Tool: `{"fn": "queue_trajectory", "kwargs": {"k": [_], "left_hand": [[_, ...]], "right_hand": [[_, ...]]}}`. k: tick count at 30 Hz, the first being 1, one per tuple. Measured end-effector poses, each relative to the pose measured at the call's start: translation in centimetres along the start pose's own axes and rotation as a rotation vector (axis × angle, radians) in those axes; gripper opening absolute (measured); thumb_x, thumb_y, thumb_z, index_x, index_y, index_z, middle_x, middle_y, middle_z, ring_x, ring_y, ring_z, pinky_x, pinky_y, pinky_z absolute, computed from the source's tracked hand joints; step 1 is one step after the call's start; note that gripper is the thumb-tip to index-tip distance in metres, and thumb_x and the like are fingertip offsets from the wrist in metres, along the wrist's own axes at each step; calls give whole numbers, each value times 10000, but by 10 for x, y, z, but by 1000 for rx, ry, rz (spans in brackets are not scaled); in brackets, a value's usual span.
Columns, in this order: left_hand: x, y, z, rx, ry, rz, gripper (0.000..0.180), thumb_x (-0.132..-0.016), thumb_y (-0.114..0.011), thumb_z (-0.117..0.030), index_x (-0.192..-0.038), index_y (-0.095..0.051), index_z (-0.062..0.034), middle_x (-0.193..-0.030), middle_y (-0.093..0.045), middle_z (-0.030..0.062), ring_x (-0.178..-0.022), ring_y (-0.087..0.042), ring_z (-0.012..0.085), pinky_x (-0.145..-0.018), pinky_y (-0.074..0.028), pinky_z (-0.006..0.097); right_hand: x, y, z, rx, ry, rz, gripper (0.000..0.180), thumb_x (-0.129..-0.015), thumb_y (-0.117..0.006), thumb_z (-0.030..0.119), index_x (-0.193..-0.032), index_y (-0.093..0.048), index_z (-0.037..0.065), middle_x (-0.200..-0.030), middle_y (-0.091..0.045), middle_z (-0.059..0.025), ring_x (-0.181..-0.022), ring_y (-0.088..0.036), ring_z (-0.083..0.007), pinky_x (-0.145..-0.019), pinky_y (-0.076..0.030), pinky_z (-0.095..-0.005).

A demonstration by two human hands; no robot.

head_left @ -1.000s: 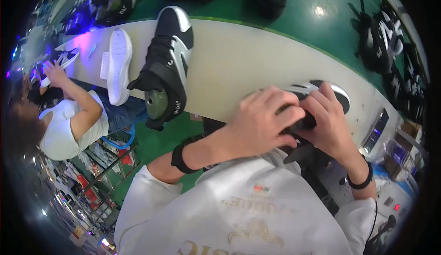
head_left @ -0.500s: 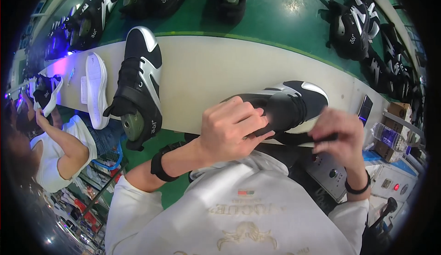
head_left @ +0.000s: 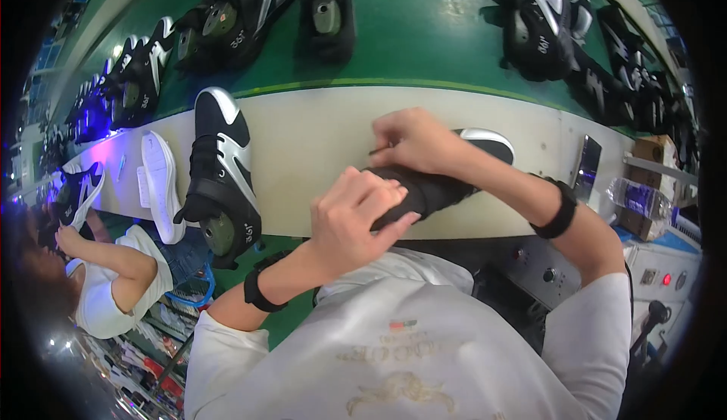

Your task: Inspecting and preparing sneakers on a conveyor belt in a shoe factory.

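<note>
A black shoe upper (head_left: 439,196) with a silver toe cap lies on the pale bench before me, its toe pointing right. My left hand (head_left: 352,212) is closed on its heel end, near the collar. Across the shoe reaches my right hand (head_left: 416,141), its fingers pinched on what looks like the end of a black strap (head_left: 379,150) at the far side. Much of the shoe's middle is hidden under my right hand and forearm. Another black and silver shoe upper (head_left: 216,170) lies to the left, toe away from me.
A white sole (head_left: 160,185) lies farther left. Beyond the pale bench (head_left: 303,132), a green surface (head_left: 424,34) carries several black uppers. A phone (head_left: 585,166), a plastic bottle (head_left: 640,199) and a carton (head_left: 655,155) are at right. A co-worker (head_left: 113,268) sits at left.
My right hand has swung from the shoe's near right side over it to the far left, taking the strap across. My left hand has shifted slightly left. The whole view has moved a little.
</note>
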State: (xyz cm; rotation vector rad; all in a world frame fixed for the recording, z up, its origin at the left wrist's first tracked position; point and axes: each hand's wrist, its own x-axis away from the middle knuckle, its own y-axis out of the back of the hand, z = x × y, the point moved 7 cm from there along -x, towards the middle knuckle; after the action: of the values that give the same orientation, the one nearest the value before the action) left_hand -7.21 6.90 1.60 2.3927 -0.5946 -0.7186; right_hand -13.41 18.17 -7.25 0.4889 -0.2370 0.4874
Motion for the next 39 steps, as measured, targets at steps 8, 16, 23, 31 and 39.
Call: {"fn": "queue_trajectory", "kwargs": {"k": [8,16,23,31,39], "left_hand": [[28,4,-8,-46,82,-111,348,-680,-853,-150,-979,-682,-95,-992,-699,50,-818,-642,255,-691,-526,351],[69,37,-2,-47,278,-166,477,-698,-833,-62,-1133,-637,-45,-1161,-664,152,-987,-637,320,-833,-520,383],[72,25,16,204,520,165,850,-715,-819,-87,-1464,-423,-157,-1527,-351,197,-1358,-408,398,-1082,-403,458],[76,24,6,109,511,147,795,-767,-766,-25,-1468,-406,-124,-1534,-350,188,-1373,-405,390,-1106,-394,437],[122,111,21,188,596,-126,659,-816,-686,26,-1433,-454,4,-1414,-527,199,-1295,-527,277,-1072,-419,375]], "right_hand": [[26,22,45,-32,212,-340,119,-890,-663,90,-871,-658,-28,-803,-651,-161,-743,-626,-311,-692,-493,-383],[103,-7,56,-13,334,-549,259,-822,-692,100,-1055,-680,-13,-1091,-670,-155,-1088,-602,-344,-939,-481,-411],[97,-50,63,235,477,-481,604,-843,-676,481,-1254,-613,43,-1307,-561,-161,-1273,-493,-364,-1143,-181,-620],[104,-20,54,-177,391,-445,663,-902,-616,506,-1272,-586,-43,-1359,-541,-227,-1296,-510,-383,-1154,-267,-544],[85,-76,92,274,564,-295,662,-785,-723,492,-1279,-608,67,-1366,-530,-156,-1290,-452,-422,-1100,-190,-702]]}}
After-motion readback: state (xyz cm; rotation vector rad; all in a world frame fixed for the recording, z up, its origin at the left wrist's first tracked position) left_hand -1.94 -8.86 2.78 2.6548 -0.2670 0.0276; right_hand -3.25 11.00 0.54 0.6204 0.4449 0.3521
